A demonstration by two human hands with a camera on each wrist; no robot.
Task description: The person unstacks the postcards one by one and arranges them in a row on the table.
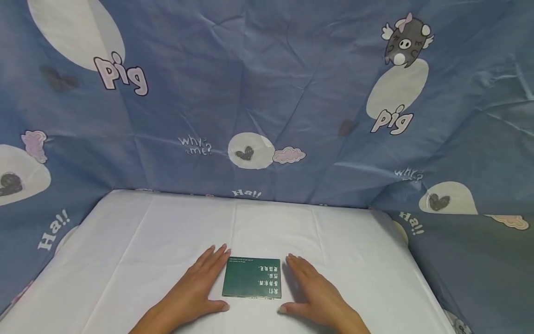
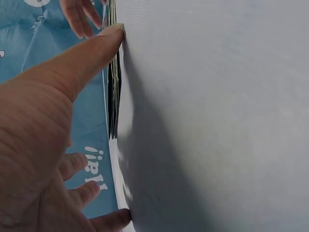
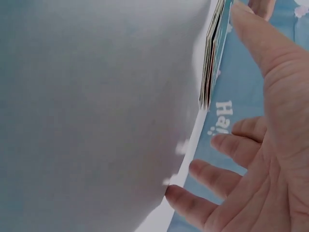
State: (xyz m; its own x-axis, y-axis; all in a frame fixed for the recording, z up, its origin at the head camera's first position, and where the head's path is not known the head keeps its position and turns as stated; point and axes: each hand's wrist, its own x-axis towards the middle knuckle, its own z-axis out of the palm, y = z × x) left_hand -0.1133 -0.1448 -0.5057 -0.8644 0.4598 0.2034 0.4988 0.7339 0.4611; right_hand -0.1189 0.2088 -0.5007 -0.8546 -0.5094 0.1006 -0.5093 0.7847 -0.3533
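The left hand (image 1: 195, 286) and the right hand (image 1: 315, 288) are both spread wide, fingers extended and thumbs apart, on either side of a green booklet (image 1: 247, 278) lying flat between them on the white surface (image 1: 354, 250) under the hands

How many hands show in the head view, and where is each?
2. The left hand is to the left of the green-topped stack; the right hand is to its right. Neither hand is covered by anything in that view.
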